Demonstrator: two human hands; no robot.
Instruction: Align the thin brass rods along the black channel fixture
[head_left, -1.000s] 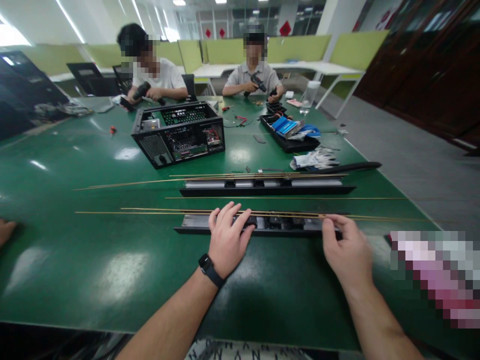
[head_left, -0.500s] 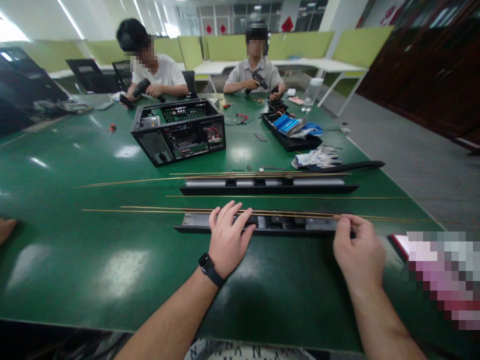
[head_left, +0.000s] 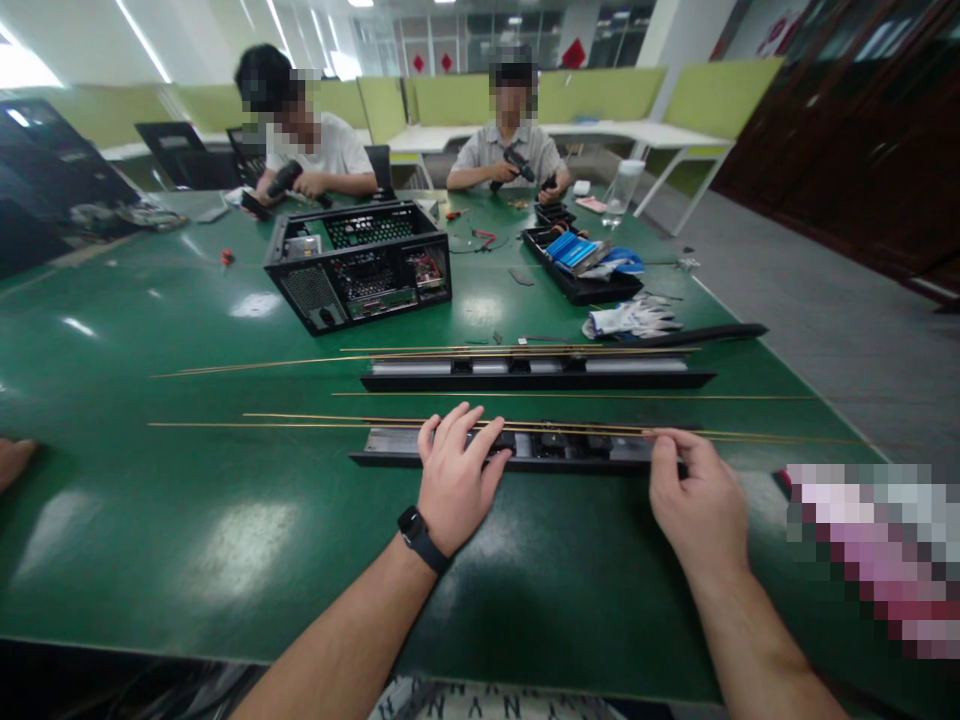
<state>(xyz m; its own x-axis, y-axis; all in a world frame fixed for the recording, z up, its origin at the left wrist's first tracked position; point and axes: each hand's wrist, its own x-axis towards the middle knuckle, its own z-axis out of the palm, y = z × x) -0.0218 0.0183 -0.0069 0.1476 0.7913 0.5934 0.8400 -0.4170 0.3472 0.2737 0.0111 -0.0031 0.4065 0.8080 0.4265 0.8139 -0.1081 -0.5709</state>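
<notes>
My left hand lies over the nearer long black channel, fingers spread and stretched across its far edge. Thin brass-coloured rods run lengthwise along this channel and stick out past both its ends. Toward the channel's right end, my right hand pinches a thin brass-coloured rod between thumb and forefinger. Inside the channel, dark blocks show to the right of my left hand. Behind it lies a second, similar channel with more thin rods along its far side. A single rod rests between the two.
An opened black computer case stands beyond the channels. A black tray with blue items, a pair of gloves and a long dark strip lie to its right. Two people with power drills sit across the green table.
My right hand has slid a little to the left, and the pinched rod's left end reaches farther left. My left hand stays in place.
</notes>
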